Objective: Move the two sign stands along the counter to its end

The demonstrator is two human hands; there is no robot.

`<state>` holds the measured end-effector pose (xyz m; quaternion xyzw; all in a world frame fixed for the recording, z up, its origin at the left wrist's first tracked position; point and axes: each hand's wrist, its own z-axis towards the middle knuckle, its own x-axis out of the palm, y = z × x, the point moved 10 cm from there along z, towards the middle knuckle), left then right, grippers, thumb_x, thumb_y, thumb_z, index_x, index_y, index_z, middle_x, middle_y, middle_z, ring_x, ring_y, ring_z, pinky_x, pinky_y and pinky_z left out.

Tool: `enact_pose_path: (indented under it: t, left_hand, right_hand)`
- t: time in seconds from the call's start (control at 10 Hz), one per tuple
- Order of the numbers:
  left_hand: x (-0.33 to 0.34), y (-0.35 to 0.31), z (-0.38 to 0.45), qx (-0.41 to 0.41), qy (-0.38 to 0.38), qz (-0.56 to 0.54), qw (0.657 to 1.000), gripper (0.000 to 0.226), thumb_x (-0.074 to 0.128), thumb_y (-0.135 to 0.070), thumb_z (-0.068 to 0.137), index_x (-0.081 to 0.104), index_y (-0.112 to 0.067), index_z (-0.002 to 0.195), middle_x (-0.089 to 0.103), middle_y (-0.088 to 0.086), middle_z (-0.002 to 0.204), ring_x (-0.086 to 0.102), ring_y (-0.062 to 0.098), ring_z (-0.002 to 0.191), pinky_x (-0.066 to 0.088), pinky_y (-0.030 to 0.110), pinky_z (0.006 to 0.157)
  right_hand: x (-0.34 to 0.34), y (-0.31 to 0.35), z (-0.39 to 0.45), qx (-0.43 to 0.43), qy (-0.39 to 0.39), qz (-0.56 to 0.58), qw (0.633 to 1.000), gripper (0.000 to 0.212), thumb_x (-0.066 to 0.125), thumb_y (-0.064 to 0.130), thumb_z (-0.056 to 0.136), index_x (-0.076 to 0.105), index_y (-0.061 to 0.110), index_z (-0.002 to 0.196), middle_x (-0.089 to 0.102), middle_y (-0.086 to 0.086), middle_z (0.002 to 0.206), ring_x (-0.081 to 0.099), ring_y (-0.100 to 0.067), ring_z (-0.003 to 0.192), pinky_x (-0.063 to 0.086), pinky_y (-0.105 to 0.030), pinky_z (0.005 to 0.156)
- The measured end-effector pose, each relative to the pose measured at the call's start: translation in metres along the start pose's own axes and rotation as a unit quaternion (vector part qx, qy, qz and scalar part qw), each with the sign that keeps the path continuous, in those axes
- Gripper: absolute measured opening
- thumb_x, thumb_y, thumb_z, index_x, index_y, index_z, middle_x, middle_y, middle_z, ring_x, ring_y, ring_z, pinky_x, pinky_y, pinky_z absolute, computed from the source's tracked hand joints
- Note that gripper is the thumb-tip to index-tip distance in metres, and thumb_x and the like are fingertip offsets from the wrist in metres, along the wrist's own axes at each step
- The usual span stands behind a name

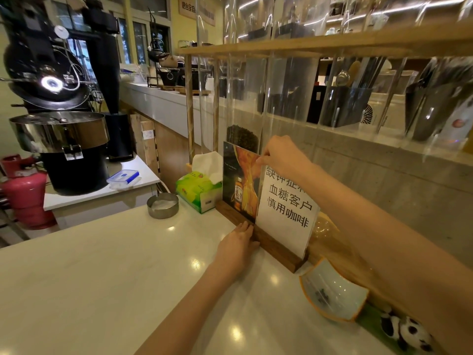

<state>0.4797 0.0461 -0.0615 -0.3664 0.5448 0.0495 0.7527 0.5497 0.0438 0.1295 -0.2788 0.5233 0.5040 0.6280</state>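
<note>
Where sign stands [268,213] crowd it, glossy white counter [102,265] (café).

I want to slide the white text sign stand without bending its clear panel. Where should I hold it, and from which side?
Probably by the wooden base, low on its long open side facing the counter, where the left hand already rests. The base is a solid block flat on the counter; the panel of the white text sign is thin and tall, so the right hand at its top should only steady it.
</note>
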Motion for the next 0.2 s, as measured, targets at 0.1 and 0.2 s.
enact_pose_path:
  t: [0.1, 0.2]
  left_hand:
    - [-0.01, 0.009, -0.014, -0.048, 0.013, -0.091, 0.995, 0.053, 0.044, -0.032, 0.094, 0.029, -0.011, 0.141, 0.028, 0.008, 0.152, 0.028, 0.023, 0.14, 0.024, 0.032, 0.115]
    - [-0.04, 0.022, -0.03, -0.073, -0.032, -0.114, 0.99, 0.053, 0.041, -0.033, 0.095, 0.027, -0.013, 0.142, 0.029, 0.008, 0.152, 0.028, 0.022, 0.14, 0.023, 0.034, 0.115]
  right_hand:
    - [0.006, 0.003, -0.01, -0.007, 0.0, -0.063, 0.998, 0.033, 0.05, 0.031, 0.091, 0.064, 0.002, 0.095, 0.056, -0.005, 0.073, 0.058, -0.021, 0.068, 0.048, -0.031, 0.063]
    - [-0.002, 0.016, -0.027, -0.033, -0.094, -0.173, 0.98, 0.037, 0.047, 0.039, 0.091, 0.055, 0.006, 0.106, 0.063, -0.01, 0.095, 0.06, -0.025, 0.088, 0.047, -0.037, 0.077]
